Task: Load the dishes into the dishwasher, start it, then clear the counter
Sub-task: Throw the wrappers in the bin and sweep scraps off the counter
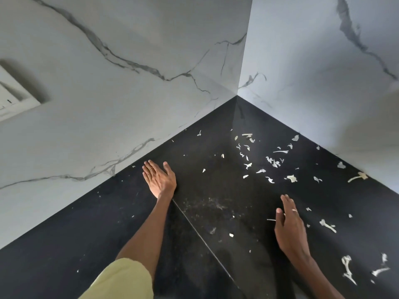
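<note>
**Scraps strewn over a dark corner counter**

Where the two marble-look walls meet, the black counter [211,173] is showing a smooth, faintly speckled stone surface with one thin straight seam running diagonally toward the viewer. Pale scraps [269,162], thin, curled and ragged like vegetable peel, are lying scattered over its right half, thickest near the corner and thinning toward the near right edge, where a few longer strips [347,269] are lying. A dusting of fine crumbs [213,205] is sitting in the middle.

Most scraps are lying beyond and to the right of the right hand [290,225], with a few just beside its fingers; they are well apart from the left hand [159,178], which is sitting at the clean side near the left wall.

Both hands are held flat with straight fingers, gripping nothing. The left one is reaching far forward on an extended arm, palm turned inward, its edge at the counter. The right one is hovering low, fingers pointing toward the corner, a ring on one finger. A yellow sleeve [123,281] is covering the left upper arm. A white switch plate [15,93] is sitting in the veined wall [108,93] at far left.
</note>
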Tool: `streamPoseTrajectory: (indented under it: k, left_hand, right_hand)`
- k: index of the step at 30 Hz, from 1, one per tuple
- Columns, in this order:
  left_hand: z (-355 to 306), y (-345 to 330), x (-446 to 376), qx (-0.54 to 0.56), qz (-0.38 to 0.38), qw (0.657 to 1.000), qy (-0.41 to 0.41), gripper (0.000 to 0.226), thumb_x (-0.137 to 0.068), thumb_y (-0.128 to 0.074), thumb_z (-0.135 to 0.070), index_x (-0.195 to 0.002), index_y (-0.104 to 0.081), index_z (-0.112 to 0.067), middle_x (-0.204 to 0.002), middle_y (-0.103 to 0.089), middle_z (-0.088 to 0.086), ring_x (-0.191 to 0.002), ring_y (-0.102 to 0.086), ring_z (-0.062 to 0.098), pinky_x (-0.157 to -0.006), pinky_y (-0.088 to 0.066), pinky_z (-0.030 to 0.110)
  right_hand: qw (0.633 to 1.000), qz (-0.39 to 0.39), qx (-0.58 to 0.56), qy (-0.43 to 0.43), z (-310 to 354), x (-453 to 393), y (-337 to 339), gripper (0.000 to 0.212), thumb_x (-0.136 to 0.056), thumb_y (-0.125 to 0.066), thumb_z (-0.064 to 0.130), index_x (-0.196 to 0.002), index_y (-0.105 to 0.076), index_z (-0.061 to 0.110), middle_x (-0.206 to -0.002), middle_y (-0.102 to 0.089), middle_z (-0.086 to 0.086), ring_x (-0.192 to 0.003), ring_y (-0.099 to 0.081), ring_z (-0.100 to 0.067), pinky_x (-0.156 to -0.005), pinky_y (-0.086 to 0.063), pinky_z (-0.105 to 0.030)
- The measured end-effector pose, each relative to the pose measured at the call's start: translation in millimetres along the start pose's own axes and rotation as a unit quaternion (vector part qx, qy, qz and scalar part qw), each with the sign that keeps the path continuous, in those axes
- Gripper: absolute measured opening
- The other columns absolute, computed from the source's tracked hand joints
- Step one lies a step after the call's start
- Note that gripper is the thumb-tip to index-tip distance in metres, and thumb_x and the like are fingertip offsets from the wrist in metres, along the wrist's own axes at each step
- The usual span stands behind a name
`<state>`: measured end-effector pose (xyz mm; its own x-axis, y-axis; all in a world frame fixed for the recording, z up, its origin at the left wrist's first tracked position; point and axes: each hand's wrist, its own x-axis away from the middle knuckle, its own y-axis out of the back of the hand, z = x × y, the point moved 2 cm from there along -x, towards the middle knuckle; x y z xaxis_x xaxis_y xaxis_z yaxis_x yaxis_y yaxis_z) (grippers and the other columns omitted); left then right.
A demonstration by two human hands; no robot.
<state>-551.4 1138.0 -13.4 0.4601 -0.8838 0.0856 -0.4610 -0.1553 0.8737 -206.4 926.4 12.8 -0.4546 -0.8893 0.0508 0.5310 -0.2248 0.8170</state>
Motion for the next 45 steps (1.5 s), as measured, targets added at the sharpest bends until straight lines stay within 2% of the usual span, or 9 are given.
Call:
streamPoseTrajectory:
  k: [6,12,18,29,34,38,41,43,45]
  left_hand:
    - [-77,-35,-36,-0.006,0.020,0.999,-0.026,0.079,-0.099,-0.010,-0.059,-0.156,-0.002,-0.004,-0.163,0.001,0.021,-0.152,0.004,0.030,-0.124,0.004,0.041]
    - [-122,-65,-45,-0.037,0.019,0.999,-0.010,0.084,-0.098,-0.009,-0.060,-0.155,-0.004,0.001,-0.160,0.004,0.028,-0.151,0.007,0.035,-0.123,0.005,0.043]
    - [-134,-78,-45,-0.071,0.047,0.982,-0.170,0.075,-0.101,-0.016,-0.053,-0.155,-0.011,0.000,-0.164,-0.009,0.014,-0.152,-0.003,0.024,-0.124,0.000,0.037]
    - [-197,-114,-54,-0.112,0.098,0.940,-0.308,0.069,-0.103,-0.019,-0.047,-0.156,-0.007,-0.004,-0.165,-0.003,0.011,-0.152,0.001,0.021,-0.124,0.000,0.036]
    - [-243,-146,1,-0.113,0.134,0.886,-0.429,0.068,-0.103,-0.018,-0.047,-0.156,-0.007,-0.006,-0.164,-0.001,0.009,-0.152,0.002,0.022,-0.124,-0.001,0.038]
    - [-265,-164,68,-0.087,0.185,0.810,-0.549,0.067,-0.104,-0.012,-0.051,-0.156,-0.007,-0.009,-0.163,0.001,0.007,-0.151,0.005,0.022,-0.124,-0.001,0.037]
    - [-263,-165,96,-0.012,0.232,0.748,-0.622,0.061,-0.106,-0.019,-0.045,-0.154,-0.022,-0.009,-0.162,-0.016,0.006,-0.152,-0.009,0.018,-0.125,-0.009,0.037]
    - [-263,-161,93,0.091,0.276,0.764,-0.576,0.059,-0.104,-0.027,-0.045,-0.152,-0.032,-0.012,-0.160,-0.025,0.003,-0.150,-0.015,0.015,-0.124,-0.012,0.035]
    - [-269,-159,76,0.160,0.259,0.818,-0.489,0.061,-0.101,-0.029,-0.049,-0.150,-0.037,-0.012,-0.158,-0.029,0.004,-0.149,-0.019,0.018,-0.124,-0.014,0.037]
  right_hand:
    - [1.000,-0.001,-0.012,-0.002,6,-19,-6,0.050,-0.102,-0.039,0.021,-0.151,-0.033,0.018,-0.158,-0.029,0.005,-0.147,-0.020,-0.008,-0.108,-0.024,-0.022]
    - [1.000,-0.005,-0.015,-0.021,-5,-38,-9,0.050,-0.101,-0.041,0.021,-0.151,-0.033,0.019,-0.157,-0.030,0.005,-0.147,-0.019,-0.007,-0.112,-0.023,-0.024]
    - [0.999,-0.022,-0.014,-0.019,-11,-77,-7,0.049,-0.102,-0.041,0.021,-0.150,-0.034,0.013,-0.157,-0.032,-0.001,-0.147,-0.023,-0.012,-0.118,-0.026,-0.033]
    - [0.999,-0.024,0.036,0.015,-2,-151,-5,0.051,-0.104,-0.037,0.024,-0.151,-0.029,0.006,-0.158,-0.029,-0.009,-0.149,-0.018,-0.018,-0.122,-0.019,-0.037]
    - [0.999,-0.029,0.039,0.011,-2,-161,-3,0.052,-0.104,-0.037,0.024,-0.152,-0.027,0.005,-0.159,-0.027,-0.010,-0.149,-0.016,-0.019,-0.122,-0.016,-0.037]
    - [0.999,-0.032,0.035,-0.001,-9,-155,1,0.053,-0.104,-0.037,0.025,-0.153,-0.025,0.007,-0.160,-0.025,-0.008,-0.150,-0.015,-0.018,-0.123,-0.015,-0.036]
    - [0.999,-0.042,0.022,-0.021,-20,-149,9,0.053,-0.105,-0.036,0.026,-0.153,-0.023,0.009,-0.161,-0.022,-0.005,-0.150,-0.013,-0.014,-0.123,-0.015,-0.034]
    - [0.998,-0.057,0.015,-0.027,-29,-149,19,0.052,-0.105,-0.035,0.026,-0.153,-0.024,0.010,-0.161,-0.023,-0.004,-0.149,-0.013,-0.013,-0.123,-0.016,-0.034]
    - [0.997,-0.063,0.015,-0.031,-37,-154,31,0.052,-0.105,-0.034,0.027,-0.154,-0.024,0.011,-0.161,-0.022,-0.003,-0.150,-0.012,-0.013,-0.122,-0.016,-0.035]
